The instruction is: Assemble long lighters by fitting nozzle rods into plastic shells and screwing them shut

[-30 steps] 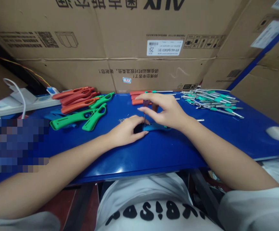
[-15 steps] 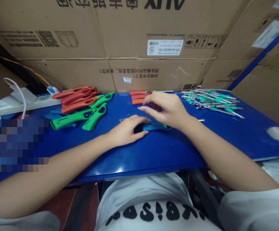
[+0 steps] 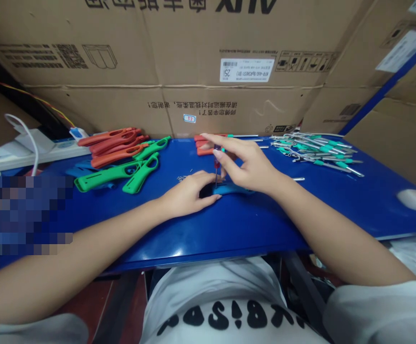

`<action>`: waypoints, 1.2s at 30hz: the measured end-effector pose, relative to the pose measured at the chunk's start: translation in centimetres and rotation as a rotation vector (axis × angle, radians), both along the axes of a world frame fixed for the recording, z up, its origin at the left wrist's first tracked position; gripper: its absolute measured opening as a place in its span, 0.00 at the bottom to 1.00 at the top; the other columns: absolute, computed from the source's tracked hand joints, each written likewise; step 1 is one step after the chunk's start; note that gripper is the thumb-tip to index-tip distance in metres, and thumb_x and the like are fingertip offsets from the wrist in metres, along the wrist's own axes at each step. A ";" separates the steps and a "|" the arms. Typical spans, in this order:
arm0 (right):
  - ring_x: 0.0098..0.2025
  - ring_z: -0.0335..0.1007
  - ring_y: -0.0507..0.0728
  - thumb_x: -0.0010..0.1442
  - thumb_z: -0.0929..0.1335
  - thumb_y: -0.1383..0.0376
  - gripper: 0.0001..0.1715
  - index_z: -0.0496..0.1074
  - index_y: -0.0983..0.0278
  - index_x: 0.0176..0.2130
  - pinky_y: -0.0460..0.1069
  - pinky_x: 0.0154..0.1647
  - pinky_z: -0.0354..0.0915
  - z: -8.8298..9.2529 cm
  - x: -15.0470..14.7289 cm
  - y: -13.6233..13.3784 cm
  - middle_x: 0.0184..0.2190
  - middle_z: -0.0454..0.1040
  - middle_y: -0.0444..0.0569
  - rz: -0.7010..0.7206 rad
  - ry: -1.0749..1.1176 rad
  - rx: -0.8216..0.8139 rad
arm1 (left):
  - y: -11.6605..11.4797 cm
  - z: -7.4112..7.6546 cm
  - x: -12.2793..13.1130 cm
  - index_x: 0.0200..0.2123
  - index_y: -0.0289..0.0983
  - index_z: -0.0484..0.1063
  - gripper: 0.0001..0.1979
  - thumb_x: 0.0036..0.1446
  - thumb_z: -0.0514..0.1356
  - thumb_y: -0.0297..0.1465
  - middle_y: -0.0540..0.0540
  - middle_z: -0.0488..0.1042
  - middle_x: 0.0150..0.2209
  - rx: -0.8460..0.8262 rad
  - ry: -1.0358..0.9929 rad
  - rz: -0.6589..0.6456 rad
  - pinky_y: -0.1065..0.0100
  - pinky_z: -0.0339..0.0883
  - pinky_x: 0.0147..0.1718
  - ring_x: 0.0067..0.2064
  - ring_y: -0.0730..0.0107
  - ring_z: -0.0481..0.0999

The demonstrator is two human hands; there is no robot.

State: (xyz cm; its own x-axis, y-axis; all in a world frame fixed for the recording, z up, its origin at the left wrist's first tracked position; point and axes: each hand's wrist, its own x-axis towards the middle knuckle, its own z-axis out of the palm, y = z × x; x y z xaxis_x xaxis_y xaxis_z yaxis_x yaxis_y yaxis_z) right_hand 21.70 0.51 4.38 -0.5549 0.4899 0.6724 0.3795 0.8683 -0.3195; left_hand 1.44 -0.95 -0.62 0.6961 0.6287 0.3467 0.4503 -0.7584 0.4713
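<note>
My left hand (image 3: 190, 195) rests on the table, its thumb and fingers closed around one end of a blue lighter casing (image 3: 231, 188). Part of the casing lies hidden under both hands. A thin metal tube (image 3: 299, 179) sticks out to the right beyond my right wrist. My right hand (image 3: 247, 160) pinches the dark red handle of a small screwdriver (image 3: 216, 160). The screwdriver stands nearly upright, its tip down at the blue casing beside my left fingers. Small screws (image 3: 182, 179) lie just behind my left hand.
Red casings (image 3: 116, 143), green casings (image 3: 104, 177) and blue ones lie piled at the left. Red lighters with metal tubes (image 3: 202, 144) sit behind my hands. Metal rods with teal parts (image 3: 322, 150) are heaped at the right. A large cardboard box (image 3: 179, 57) stands behind the table.
My right fingers have shifted on the screwdriver, and its red handle now shows between them. The screwdriver is more upright. My left hand has stayed in place.
</note>
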 end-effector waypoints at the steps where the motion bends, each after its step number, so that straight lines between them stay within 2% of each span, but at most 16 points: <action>1: 0.32 0.75 0.51 0.74 0.59 0.59 0.22 0.70 0.63 0.60 0.48 0.38 0.70 0.0 0.0 0.1 0.45 0.81 0.50 0.027 0.018 -0.046 | 0.0 0.0 0.0 0.51 0.37 0.72 0.14 0.64 0.62 0.34 0.42 0.78 0.49 -0.001 -0.002 0.002 0.58 0.70 0.53 0.51 0.59 0.77; 3: 0.29 0.73 0.50 0.72 0.63 0.57 0.19 0.74 0.64 0.54 0.47 0.35 0.69 -0.1 -0.1 0.3 0.41 0.81 0.49 0.026 0.050 -0.064 | 0.0 0.0 0.0 0.53 0.38 0.71 0.15 0.64 0.62 0.34 0.43 0.78 0.50 -0.006 0.001 0.005 0.58 0.70 0.53 0.51 0.59 0.77; 5: 0.28 0.72 0.51 0.67 0.68 0.55 0.16 0.77 0.65 0.44 0.47 0.34 0.68 -0.1 0.0 0.4 0.36 0.80 0.48 -0.036 0.065 0.001 | -0.1 0.0 0.0 0.54 0.38 0.71 0.16 0.64 0.62 0.33 0.43 0.78 0.51 -0.009 0.007 0.006 0.58 0.70 0.53 0.52 0.59 0.77; 7: 0.30 0.72 0.52 0.66 0.70 0.54 0.16 0.77 0.64 0.41 0.47 0.36 0.68 -0.1 0.1 0.4 0.35 0.81 0.48 -0.067 0.032 0.069 | -0.1 0.0 0.0 0.54 0.38 0.71 0.15 0.64 0.61 0.34 0.43 0.78 0.51 -0.005 0.012 0.006 0.58 0.70 0.53 0.52 0.59 0.77; 10: 0.34 0.75 0.52 0.72 0.63 0.57 0.19 0.74 0.63 0.54 0.49 0.42 0.70 -0.2 0.0 0.2 0.45 0.81 0.51 -0.012 -0.007 0.029 | 0.0 -0.1 0.0 0.52 0.38 0.72 0.14 0.64 0.61 0.34 0.43 0.78 0.49 0.007 0.011 0.006 0.59 0.70 0.52 0.50 0.59 0.77; 12: 0.31 0.75 0.51 0.74 0.59 0.60 0.22 0.68 0.62 0.60 0.48 0.40 0.71 -0.2 -0.1 0.1 0.47 0.80 0.51 0.059 0.018 -0.082 | 0.0 -0.1 0.0 0.51 0.38 0.72 0.14 0.64 0.62 0.34 0.43 0.78 0.48 0.015 0.002 0.008 0.59 0.70 0.52 0.49 0.59 0.77; 15: 0.28 0.73 0.50 0.72 0.62 0.59 0.19 0.72 0.64 0.55 0.46 0.34 0.70 -0.1 -0.2 0.1 0.42 0.81 0.49 0.086 0.055 -0.132 | 0.0 -0.2 0.0 0.50 0.37 0.72 0.13 0.64 0.62 0.33 0.43 0.78 0.48 0.018 -0.002 0.001 0.60 0.70 0.52 0.50 0.59 0.77; 17: 0.31 0.74 0.51 0.68 0.67 0.57 0.15 0.76 0.65 0.47 0.46 0.36 0.69 0.0 -0.2 0.1 0.39 0.81 0.49 0.033 0.043 -0.035 | 0.0 -0.1 0.1 0.51 0.37 0.72 0.13 0.64 0.62 0.32 0.42 0.78 0.49 0.016 0.000 -0.008 0.60 0.70 0.52 0.51 0.59 0.77; 19: 0.35 0.76 0.53 0.66 0.70 0.55 0.15 0.77 0.65 0.43 0.47 0.39 0.69 0.0 -0.1 0.1 0.38 0.81 0.49 -0.015 0.005 0.065 | 0.1 -0.1 0.1 0.52 0.37 0.71 0.14 0.64 0.62 0.32 0.42 0.78 0.50 0.018 0.001 -0.012 0.60 0.70 0.52 0.51 0.59 0.77; 22: 0.38 0.77 0.54 0.72 0.64 0.59 0.18 0.74 0.64 0.53 0.48 0.43 0.69 0.0 -0.1 -0.1 0.45 0.81 0.51 0.001 -0.017 0.046 | 0.1 -0.2 0.1 0.50 0.36 0.72 0.13 0.64 0.62 0.33 0.42 0.79 0.47 0.031 0.001 -0.001 0.60 0.71 0.50 0.48 0.59 0.77; 25: 0.32 0.75 0.50 0.74 0.59 0.63 0.21 0.69 0.65 0.60 0.47 0.38 0.69 0.0 -0.2 -0.1 0.46 0.81 0.51 0.077 0.027 -0.083 | 0.1 -0.2 0.1 0.49 0.36 0.72 0.12 0.63 0.63 0.33 0.43 0.79 0.45 0.027 -0.005 0.004 0.60 0.72 0.49 0.47 0.59 0.77; 28: 0.29 0.72 0.50 0.70 0.66 0.58 0.15 0.76 0.65 0.48 0.46 0.34 0.67 0.0 -0.3 -0.1 0.38 0.81 0.48 0.017 0.045 -0.035 | 0.0 -0.2 0.1 0.51 0.37 0.72 0.13 0.64 0.62 0.33 0.42 0.78 0.49 0.008 -0.010 -0.002 0.59 0.71 0.52 0.50 0.58 0.77; 30: 0.29 0.71 0.51 0.66 0.70 0.55 0.16 0.77 0.66 0.39 0.46 0.34 0.66 0.1 -0.3 -0.1 0.33 0.80 0.48 -0.056 0.022 0.061 | -0.1 -0.2 0.2 0.51 0.36 0.72 0.14 0.64 0.62 0.33 0.41 0.78 0.50 0.003 -0.009 0.003 0.59 0.71 0.51 0.50 0.58 0.77; 31: 0.29 0.71 0.51 0.66 0.70 0.54 0.16 0.77 0.66 0.39 0.47 0.35 0.66 0.1 -0.2 -0.1 0.33 0.80 0.48 -0.076 0.002 0.098 | -0.1 -0.3 0.3 0.51 0.36 0.72 0.14 0.64 0.62 0.33 0.41 0.78 0.49 0.007 -0.009 0.006 0.59 0.71 0.51 0.50 0.58 0.77; 33: 0.31 0.73 0.52 0.70 0.66 0.56 0.16 0.76 0.66 0.46 0.47 0.37 0.66 0.1 -0.2 -0.2 0.39 0.81 0.50 -0.059 -0.025 0.105 | -0.1 -0.3 0.3 0.50 0.36 0.72 0.13 0.63 0.63 0.33 0.42 0.79 0.47 0.021 -0.011 0.017 0.59 0.71 0.50 0.48 0.58 0.77; 36: 0.31 0.74 0.50 0.74 0.58 0.63 0.20 0.70 0.66 0.58 0.46 0.37 0.68 -0.1 -0.3 -0.1 0.44 0.81 0.50 0.064 0.010 -0.037 | -0.1 -0.4 0.4 0.47 0.36 0.73 0.11 0.62 0.64 0.33 0.44 0.79 0.44 0.037 -0.022 0.026 0.60 0.71 0.48 0.45 0.60 0.77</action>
